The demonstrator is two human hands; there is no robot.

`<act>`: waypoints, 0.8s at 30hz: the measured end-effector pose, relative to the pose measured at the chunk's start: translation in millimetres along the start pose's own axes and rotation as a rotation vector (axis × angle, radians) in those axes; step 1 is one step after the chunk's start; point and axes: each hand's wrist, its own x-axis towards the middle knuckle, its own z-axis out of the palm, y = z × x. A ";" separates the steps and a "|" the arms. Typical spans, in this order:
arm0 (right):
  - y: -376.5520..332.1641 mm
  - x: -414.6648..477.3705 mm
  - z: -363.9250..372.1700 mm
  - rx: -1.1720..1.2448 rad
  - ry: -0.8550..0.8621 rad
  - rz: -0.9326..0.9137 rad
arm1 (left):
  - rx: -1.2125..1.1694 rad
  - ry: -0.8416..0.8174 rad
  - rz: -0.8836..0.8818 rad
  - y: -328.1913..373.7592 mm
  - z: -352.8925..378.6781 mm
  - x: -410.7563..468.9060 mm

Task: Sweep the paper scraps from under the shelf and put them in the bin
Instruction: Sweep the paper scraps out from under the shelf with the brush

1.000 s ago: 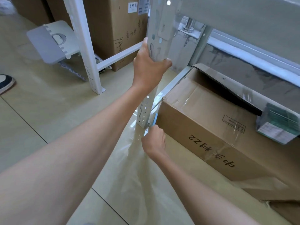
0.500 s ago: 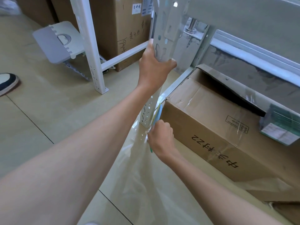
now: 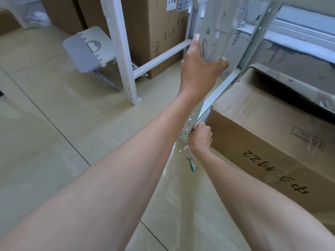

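My left hand grips the white perforated upright of the metal shelf at about mid height. My right hand is low by the foot of that upright, curled round a thin blue and green tool. The tool's blue end goes into the narrow gap between the upright and a big cardboard box. Its green and white end sticks out below my wrist. A few small white scraps lie on the floor beside the foot. What lies under the shelf is hidden.
The big box fills the floor under the shelf at the right. A second white upright with a crossbar stands to the left, and taller boxes stand behind it. A grey folding step stool lies on the tiled floor at the far left.
My right hand has moved up from the floor to the foot of the upright with the tool, whose green end now trails below my wrist. My left hand keeps its grip on the upright.
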 end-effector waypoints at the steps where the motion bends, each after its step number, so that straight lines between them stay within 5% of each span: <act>1: -0.3 -0.2 0.7 0.039 -0.006 0.028 | 0.001 0.000 -0.002 -0.2 -0.1 -0.4; 12: 27.7 -64.0 -34.3 0.032 -0.184 0.059 | 0.008 -0.008 -0.012 5.0 -0.8 -4.1; 24: 13.3 -52.7 -45.4 0.038 -0.016 -0.126 | 0.027 -0.005 0.007 1.7 -1.9 -1.6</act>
